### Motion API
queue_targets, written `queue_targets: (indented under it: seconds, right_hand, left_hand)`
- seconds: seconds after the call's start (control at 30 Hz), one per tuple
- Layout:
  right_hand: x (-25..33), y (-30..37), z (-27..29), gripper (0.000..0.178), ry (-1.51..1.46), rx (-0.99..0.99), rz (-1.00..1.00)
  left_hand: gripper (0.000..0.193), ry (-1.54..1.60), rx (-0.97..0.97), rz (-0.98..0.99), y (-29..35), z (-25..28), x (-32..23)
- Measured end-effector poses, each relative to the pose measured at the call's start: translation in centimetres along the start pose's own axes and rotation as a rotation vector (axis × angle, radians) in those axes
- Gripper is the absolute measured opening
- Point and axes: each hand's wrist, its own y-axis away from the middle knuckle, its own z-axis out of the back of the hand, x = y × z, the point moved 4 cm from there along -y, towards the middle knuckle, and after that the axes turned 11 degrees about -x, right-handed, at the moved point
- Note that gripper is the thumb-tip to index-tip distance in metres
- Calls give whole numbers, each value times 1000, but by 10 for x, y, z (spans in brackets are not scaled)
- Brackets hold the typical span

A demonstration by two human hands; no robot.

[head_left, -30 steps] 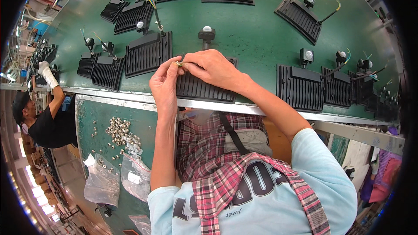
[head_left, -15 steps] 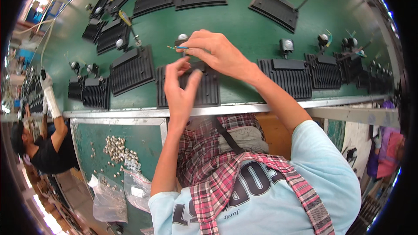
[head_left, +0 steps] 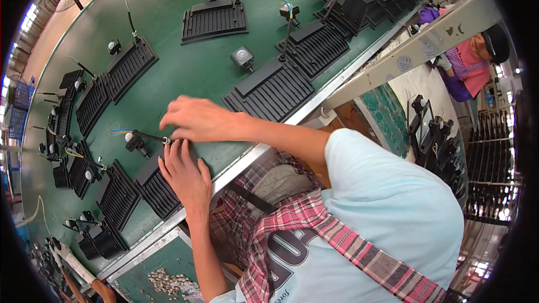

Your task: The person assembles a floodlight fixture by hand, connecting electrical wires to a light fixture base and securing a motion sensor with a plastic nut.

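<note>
A black finned floodlight (head_left: 159, 186) lies at the near edge of the green bench, partly hidden by my left hand (head_left: 188, 179). That hand rests over its upper part, fingers stretched and slightly spread, the tips beside the small cable gland (head_left: 167, 140). From the gland a black cable (head_left: 149, 135) runs left, ending in bare blue and yellow wires (head_left: 119, 131). The lamp's sensor head (head_left: 135, 142), with a white dome, sits just under the cable. Above the gland hovers my right hand (head_left: 202, 121), fingers loosely bent and apart, with nothing visible between them.
Similar floodlights (head_left: 272, 89) stand to the right, and others (head_left: 116, 193) to the left and along the far side (head_left: 214, 20). Below the metal bench edge (head_left: 241, 167), a lower green surface holds small metal parts (head_left: 168, 281). Co-workers are at far left and right.
My view has turned and tilted. The right hand has let go of the cable's wire end, which now points left. My left hand has come down flat onto the lamp.
</note>
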Motion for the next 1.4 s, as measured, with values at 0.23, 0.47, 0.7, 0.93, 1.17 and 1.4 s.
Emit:
queue_targets:
  seconds: [0.23,0.47,0.7,0.93,1.17,1.4]
  right_hand:
    - [-43,83,119,30,531,-509,-227]
    - [-40,105,114,34,534,-525,-259]
    - [1,76,31,41,270,-398,-185]
    - [33,46,13,31,-97,-359,-99]
    - [-46,-29,29,25,-779,-252,-553]
    - [1,-50,-13,25,-1070,283,-406]
  left_hand:
    - [53,-76,-15,-1,-12,5,57]
    - [51,-104,-52,38,-15,9,100]
    - [51,-126,-74,49,3,24,144]
    - [50,-124,-36,71,20,44,170]
    - [38,126,-129,238,20,63,167]
    - [33,580,-312,432,-24,62,67]
